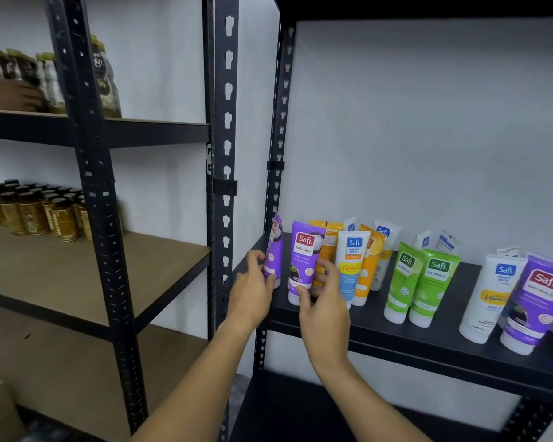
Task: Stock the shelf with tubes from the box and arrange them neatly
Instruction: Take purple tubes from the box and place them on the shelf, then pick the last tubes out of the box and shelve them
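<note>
Fingers (324,266) of the right hand (324,309) curled round a purple tube (304,256) standing on the black shelf (380,333); left hand (253,290) pinching a second purple tube (273,250) at the shelf's left end; green tubes (420,282) upright nearby

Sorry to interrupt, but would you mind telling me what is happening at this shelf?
A person is arranging tubes on the black shelf. The left hand holds a purple tube at the far left end, and the right hand grips the purple tube beside it. Orange, white and green tubes already stand further right.
</note>
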### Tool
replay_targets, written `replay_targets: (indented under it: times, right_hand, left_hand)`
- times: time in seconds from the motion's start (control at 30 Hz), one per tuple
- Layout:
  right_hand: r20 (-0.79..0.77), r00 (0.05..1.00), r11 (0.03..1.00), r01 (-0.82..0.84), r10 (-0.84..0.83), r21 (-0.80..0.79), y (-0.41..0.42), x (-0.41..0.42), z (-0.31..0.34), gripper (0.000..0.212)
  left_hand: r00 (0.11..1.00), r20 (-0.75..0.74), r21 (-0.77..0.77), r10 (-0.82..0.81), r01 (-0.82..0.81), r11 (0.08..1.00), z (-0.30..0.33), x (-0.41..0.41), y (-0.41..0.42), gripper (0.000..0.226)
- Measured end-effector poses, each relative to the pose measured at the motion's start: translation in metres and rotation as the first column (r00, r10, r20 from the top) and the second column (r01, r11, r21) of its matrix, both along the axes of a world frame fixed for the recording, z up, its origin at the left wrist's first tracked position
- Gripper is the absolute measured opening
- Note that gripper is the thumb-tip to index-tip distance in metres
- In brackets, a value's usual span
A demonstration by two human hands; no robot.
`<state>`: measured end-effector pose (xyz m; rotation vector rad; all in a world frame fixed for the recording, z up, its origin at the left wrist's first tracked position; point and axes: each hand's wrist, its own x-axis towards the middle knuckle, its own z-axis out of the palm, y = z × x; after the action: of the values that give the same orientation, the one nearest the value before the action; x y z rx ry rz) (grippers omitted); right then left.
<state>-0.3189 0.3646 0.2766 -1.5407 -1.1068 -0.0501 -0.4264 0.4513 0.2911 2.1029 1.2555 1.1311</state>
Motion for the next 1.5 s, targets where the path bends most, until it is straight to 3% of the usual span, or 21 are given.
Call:
replay_targets:
  times: [0.2, 0.3, 0.5, 0.67, 0.87, 1.07, 1.23, 1.5]
  right_hand:
    - [-0.051, 0.996, 0.997, -0.069, 0.068, -0.03, -0.007, 0.001, 0.007, 0.057]
    - [-0.031, 0.995, 0.994, -0.097, 0.096, -0.055, -0.013, -0.001, 0.006, 0.056]
    - [0.268, 0.96, 0.943, 0.013, 0.081, -0.332, -0.04, -0.006, -0.006, 0.057]
    - [0.546, 0.803, 0.827, 0.124, 0.241, -0.548, -0.065, 0.001, -0.01, 0.067]
    - [0.604, 0.738, 0.797, 0.154, 0.3, -0.584, -0.094, 0.015, -0.017, 0.074]
    - [0.552, 0.767, 0.771, 0.122, 0.326, -0.625, -0.134, 0.036, -0.045, 0.072]
    - [0.457, 0.82, 0.691, 0.11, 0.343, -0.715, -0.175, 0.062, -0.088, 0.069]
    - [0.224, 0.909, 0.448, 0.046, 0.352, -0.893, -0.242, 0.084, -0.183, 0.07]
  left_hand:
    - [0.999, -0.012, -0.071, -0.03, 0.029, 0.997, 0.0, -0.005, -0.01, 0.06]
    - [0.994, -0.109, -0.038, -0.014, 0.01, 0.999, -0.008, -0.008, -0.019, 0.065]
    - [0.925, -0.377, 0.114, 0.035, 0.009, 0.993, -0.026, -0.024, -0.044, 0.061]
    - [0.856, -0.512, 0.192, 0.073, 0.031, 0.981, -0.036, -0.038, -0.058, 0.063]
    - [0.843, -0.535, 0.185, 0.055, 0.053, 0.981, -0.046, -0.044, -0.08, 0.065]
    - [0.868, -0.495, 0.098, -0.026, 0.086, 0.992, -0.078, -0.033, -0.122, 0.064]
    - [0.848, -0.517, 0.002, -0.113, 0.133, 0.991, -0.125, -0.015, -0.159, 0.061]
    - [0.776, -0.561, -0.229, -0.289, 0.19, 0.955, -0.213, 0.023, -0.228, 0.057]
